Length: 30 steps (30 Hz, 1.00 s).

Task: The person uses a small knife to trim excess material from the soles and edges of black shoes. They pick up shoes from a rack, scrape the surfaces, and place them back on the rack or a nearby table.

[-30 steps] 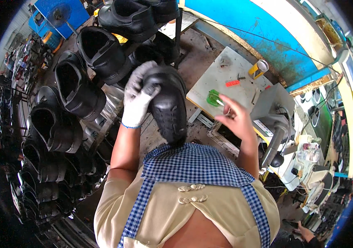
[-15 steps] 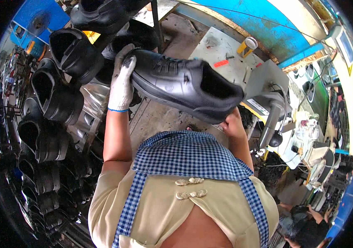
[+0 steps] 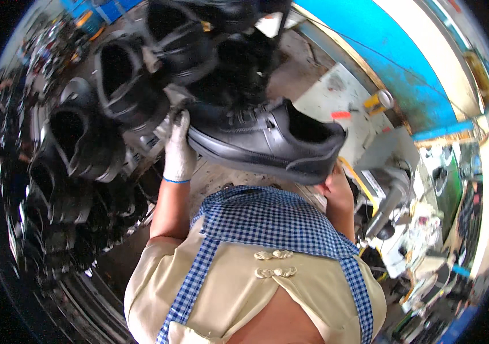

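Holding steady since half a second ago, the black shoe [image 3: 267, 140] has dropped slightly toward the checked apron [image 3: 267, 223] and lies level on its side, sole facing the person; a second ago it stood toe-down in one hand. That reads as turning it over for a look along the sole. The gloved left hand [image 3: 178, 152] clasps the toe end, arm raised straight above the apron. The bare right hand [image 3: 336, 189] props the heel from beneath, fingers hidden behind the shoe. Other black shoes [image 3: 124, 86] hang left of it.
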Motion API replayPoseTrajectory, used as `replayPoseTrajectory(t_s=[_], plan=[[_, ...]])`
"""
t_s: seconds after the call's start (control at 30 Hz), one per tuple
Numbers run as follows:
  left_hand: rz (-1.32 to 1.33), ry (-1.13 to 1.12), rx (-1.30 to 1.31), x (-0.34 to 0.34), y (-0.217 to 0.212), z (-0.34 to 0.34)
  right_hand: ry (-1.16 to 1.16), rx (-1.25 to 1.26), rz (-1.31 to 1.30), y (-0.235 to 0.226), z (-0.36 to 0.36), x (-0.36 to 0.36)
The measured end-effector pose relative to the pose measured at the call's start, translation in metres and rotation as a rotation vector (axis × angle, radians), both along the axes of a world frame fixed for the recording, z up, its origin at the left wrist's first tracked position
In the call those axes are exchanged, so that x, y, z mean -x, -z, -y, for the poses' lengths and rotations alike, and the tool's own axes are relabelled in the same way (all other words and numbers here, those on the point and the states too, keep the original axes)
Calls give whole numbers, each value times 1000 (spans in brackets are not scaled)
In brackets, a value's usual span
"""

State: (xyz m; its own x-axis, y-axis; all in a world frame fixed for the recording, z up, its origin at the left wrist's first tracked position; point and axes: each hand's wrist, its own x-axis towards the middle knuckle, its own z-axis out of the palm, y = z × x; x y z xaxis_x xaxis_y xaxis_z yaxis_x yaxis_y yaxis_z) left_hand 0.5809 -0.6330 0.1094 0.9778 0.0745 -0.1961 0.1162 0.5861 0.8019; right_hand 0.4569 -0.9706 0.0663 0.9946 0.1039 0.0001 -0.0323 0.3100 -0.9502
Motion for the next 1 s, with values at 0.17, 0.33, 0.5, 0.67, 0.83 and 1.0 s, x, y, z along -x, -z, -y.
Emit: replayPoseTrajectory(t_s=[0.17,0.33,0.5,0.67,0.83,1.0], plan=[[-90,-178,160,29,15,-46,-151,-66,-356,-28,-54,-25],[53,-306,13,51,35,-70,-295,218,-164,-22,-128,-59],[13,-237,-225,60,52,-78,-287,154,87,1,-214,-114],[91,-80,-449,82,73,-82,-250,370,146,50,-262,-152],[81,68,-580,131,75,-101,-218,395,-20,58,-267,-140],[28,20,-782,157,65,-125,-126,351,-99,84,-264,-138]])
